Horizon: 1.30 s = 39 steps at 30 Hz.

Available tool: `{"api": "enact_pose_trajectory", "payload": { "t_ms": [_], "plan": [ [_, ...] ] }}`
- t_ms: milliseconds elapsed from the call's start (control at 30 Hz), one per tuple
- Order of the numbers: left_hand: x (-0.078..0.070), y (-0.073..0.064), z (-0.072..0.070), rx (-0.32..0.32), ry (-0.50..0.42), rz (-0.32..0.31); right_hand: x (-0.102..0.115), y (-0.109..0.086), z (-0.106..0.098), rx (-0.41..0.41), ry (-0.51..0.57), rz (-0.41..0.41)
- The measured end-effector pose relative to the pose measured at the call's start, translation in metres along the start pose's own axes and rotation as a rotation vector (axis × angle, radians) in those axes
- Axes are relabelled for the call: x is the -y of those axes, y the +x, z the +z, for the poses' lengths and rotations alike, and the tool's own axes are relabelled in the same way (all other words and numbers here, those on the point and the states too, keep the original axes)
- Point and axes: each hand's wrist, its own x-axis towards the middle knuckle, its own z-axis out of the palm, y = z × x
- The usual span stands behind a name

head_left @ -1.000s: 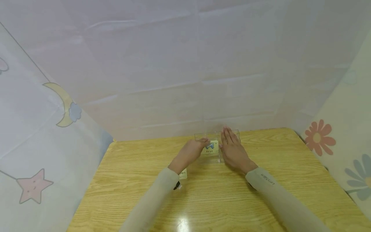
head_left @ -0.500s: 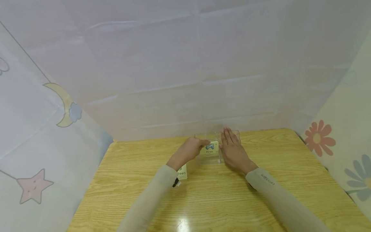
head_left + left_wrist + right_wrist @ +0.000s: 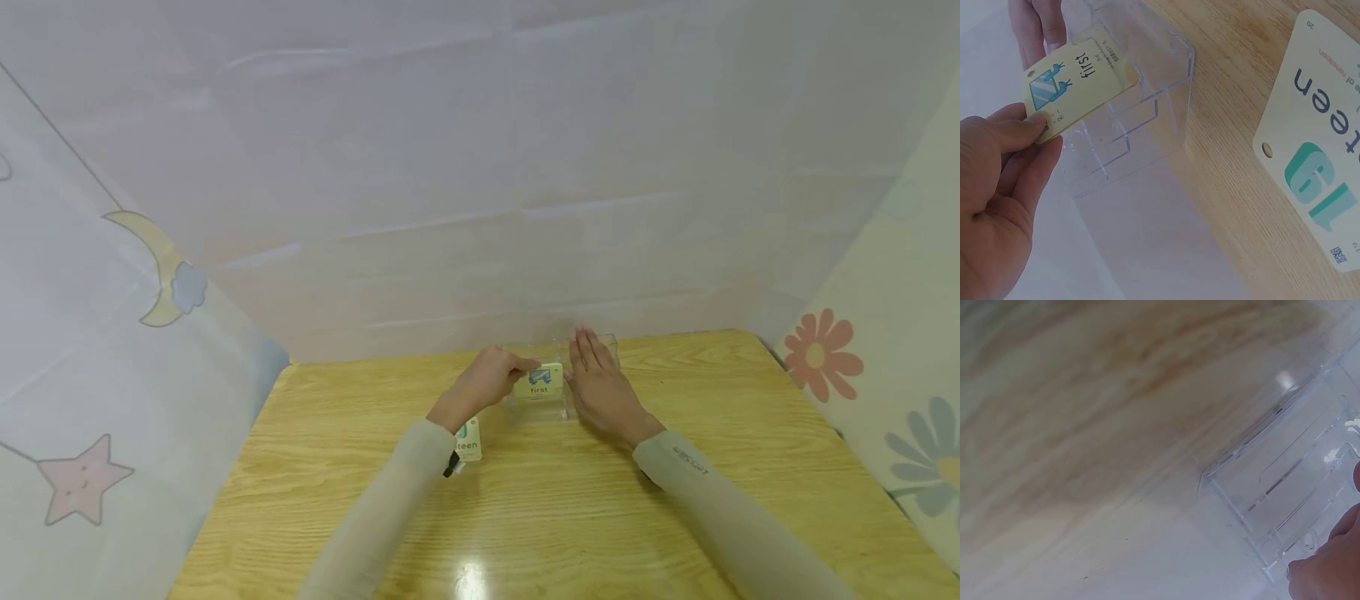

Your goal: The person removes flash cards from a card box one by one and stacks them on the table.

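Observation:
In the head view my left hand [image 3: 483, 385] pinches a flash card printed "first" [image 3: 543, 381] by its left edge, between thumb and fingers. The left wrist view shows that card [image 3: 1094, 81] tilted over a clear plastic holder [image 3: 1166, 78] with stepped dividers. My right hand [image 3: 603, 390] lies with straight fingers along the right side of the holder [image 3: 542, 412]. In the right wrist view, part of the right hand [image 3: 1332, 565] touches the holder's wall. Beside my left wrist a second card, ending in "teen" [image 3: 468, 447], lies on the table, partly covered by the sleeve.
The wooden table [image 3: 600, 508] meets a pale cloth backdrop [image 3: 480, 208] just behind the holder. Printed cloth walls stand at left and right. A black and white tag [image 3: 452, 465] hangs at the left cuff.
My left wrist has shifted slightly left, so more of the "teen" card shows. The pinch on the "first" card is kept. My right hand stays in place on the holder.

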Motion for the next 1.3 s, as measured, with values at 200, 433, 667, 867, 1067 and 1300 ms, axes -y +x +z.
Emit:
{"api": "enact_pose_trajectory", "payload": {
  "t_ms": [200, 433, 667, 867, 1067, 1300],
  "plan": [
    [0.004, 0.002, -0.001, -0.013, -0.015, -0.002, 0.0, 0.002, 0.001, -0.003, 0.003, -0.008],
    [0.007, 0.007, -0.006, 0.006, 0.011, 0.027, 0.001, 0.003, 0.0, -0.006, -0.002, -0.006],
    [0.01, 0.01, -0.012, 0.047, -0.046, 0.022, 0.001, 0.002, 0.0, 0.003, -0.006, 0.0],
    [0.012, 0.013, -0.013, 0.069, -0.075, 0.021, 0.001, 0.001, -0.001, 0.013, -0.008, -0.001],
    [0.01, 0.015, -0.014, 0.064, -0.051, -0.001, 0.0, 0.001, -0.001, 0.003, -0.003, -0.001],
    [0.01, 0.015, -0.013, 0.029, -0.039, -0.017, 0.001, -0.001, 0.0, 0.002, 0.024, 0.007]
  ]
}}
